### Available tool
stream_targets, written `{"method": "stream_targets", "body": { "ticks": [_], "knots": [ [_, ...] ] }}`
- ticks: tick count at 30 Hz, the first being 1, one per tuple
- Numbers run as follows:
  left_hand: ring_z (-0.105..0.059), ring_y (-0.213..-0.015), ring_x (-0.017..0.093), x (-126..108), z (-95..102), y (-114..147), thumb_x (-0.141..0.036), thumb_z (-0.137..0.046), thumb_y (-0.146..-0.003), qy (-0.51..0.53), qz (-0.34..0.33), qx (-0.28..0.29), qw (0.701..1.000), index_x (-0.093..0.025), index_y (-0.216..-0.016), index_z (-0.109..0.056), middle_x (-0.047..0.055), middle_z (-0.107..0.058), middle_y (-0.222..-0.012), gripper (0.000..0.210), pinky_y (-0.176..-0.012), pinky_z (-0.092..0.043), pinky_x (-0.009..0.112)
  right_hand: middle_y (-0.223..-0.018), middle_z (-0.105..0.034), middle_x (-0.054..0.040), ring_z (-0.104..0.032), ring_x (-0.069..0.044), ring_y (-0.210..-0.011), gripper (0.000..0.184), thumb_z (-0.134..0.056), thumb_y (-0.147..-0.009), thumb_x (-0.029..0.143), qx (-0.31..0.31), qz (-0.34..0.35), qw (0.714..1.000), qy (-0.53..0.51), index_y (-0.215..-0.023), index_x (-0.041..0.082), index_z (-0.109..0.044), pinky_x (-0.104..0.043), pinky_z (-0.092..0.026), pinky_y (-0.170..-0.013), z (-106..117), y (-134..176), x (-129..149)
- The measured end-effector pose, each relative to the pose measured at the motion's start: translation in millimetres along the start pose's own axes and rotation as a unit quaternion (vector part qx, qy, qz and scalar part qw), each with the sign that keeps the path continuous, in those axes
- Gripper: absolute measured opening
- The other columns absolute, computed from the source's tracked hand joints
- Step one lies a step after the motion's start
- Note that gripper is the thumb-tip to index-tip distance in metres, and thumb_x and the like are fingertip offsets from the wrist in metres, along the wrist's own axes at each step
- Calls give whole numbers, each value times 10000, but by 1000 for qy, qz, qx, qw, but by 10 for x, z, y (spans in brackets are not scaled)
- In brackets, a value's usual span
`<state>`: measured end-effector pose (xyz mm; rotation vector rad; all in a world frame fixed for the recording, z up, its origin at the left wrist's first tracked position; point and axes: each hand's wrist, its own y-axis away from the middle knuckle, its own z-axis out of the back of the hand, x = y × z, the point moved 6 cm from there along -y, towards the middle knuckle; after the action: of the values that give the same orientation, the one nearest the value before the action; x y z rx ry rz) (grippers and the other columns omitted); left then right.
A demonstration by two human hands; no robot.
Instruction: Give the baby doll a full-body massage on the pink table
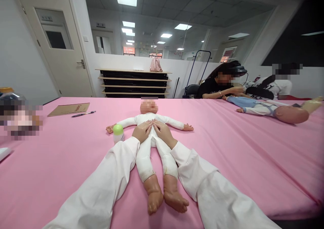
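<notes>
A baby doll (145, 158) with a white cloth body lies on its back on the pink-covered table (83, 154), head away from me, arms spread and bare feet toward me. My left hand (142, 131) rests flat on the left side of its belly, fingers stretched out. On the other side lies my right hand (164, 131), also flat, its fingertips close to those of the left. Neither hand grasps anything. Beside my left wrist stands a small bottle (118, 133) with a green cap, partly overlapped by the doll's arm area and my sleeve.
A brown notebook (69, 109) and a pen (83, 114) lie at the far left. At the right, another person (217, 82) reaches toward a second doll (263, 108) in blue and white. A further person (280, 83) sits behind. Stacked shelves (134, 83) stand beyond the table.
</notes>
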<state>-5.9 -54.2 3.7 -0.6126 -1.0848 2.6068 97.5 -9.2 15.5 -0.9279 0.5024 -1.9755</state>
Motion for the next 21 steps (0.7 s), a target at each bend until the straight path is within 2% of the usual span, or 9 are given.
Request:
{"method": "stream_targets", "body": {
  "ticks": [3,6,8,11,14,16,21],
  "knots": [
    [-402,-1229,170,20,-42,-16,-244,-320,-873,18,15,53,998,-150,-1202,-510,73,-497,-1270,392,-1037,-331,392,-1262,-511,-83,-424,-176,-1217,388,-360,-852,217,38,3,999,17,-1193,141,-531,-376,-323,-1040,-72,-32,-42],
    [-299,-1290,212,93,-65,-13,-296,-322,-883,13,73,90,993,-229,-1268,-438,33,-397,-1354,408,-1033,-282,494,-1311,-456,-92,-377,-195,-1252,413,-383,-844,227,52,-25,998,39,-1231,135,-493,-403,-283,-1060,-93,-44,-68],
    [-291,-1293,230,142,-51,-4,-318,-344,-877,4,113,80,990,-240,-1260,-448,31,-378,-1366,405,-1023,-287,507,-1319,-445,-93,-370,-205,-1256,403,-392,-846,249,36,-59,996,49,-1214,135,-512,-404,-287,-1057,-61,-34,-72],
    [-404,-1228,204,172,4,15,-249,-380,-853,-14,138,21,990,-177,-1175,-537,69,-485,-1283,366,-1019,-344,419,-1268,-501,-93,-428,-216,-1215,364,-413,-838,262,-14,-106,992,64,-1146,148,-570,-388,-357,-1013,34,6,-56],
    [-549,-1081,184,138,68,34,-194,-392,-827,-46,116,-45,991,-157,-1020,-625,82,-621,-1101,305,-952,-435,360,-1104,-626,-79,-547,-217,-1089,292,-435,-825,243,-62,-93,991,70,-1012,169,-647,-363,-440,-926,111,44,-1],
    [-598,-1000,182,84,93,40,-204,-393,-828,-60,73,-72,993,-159,-946,-647,84,-654,-1027,284,-899,-478,348,-1013,-667,-66,-598,-206,-1006,267,-439,-824,237,-85,-64,993,56,-939,177,-673,-343,-468,-887,135,61,34],
    [-593,-1011,176,-38,95,40,-204,-391,-840,-37,-42,-85,995,-151,-940,-651,80,-664,-1002,283,-929,-466,341,-1017,-665,-71,-609,-193,-989,268,-441,-830,243,-88,-7,996,10,-945,171,-672,-333,-468,-895,120,64,68]
  ]
}}
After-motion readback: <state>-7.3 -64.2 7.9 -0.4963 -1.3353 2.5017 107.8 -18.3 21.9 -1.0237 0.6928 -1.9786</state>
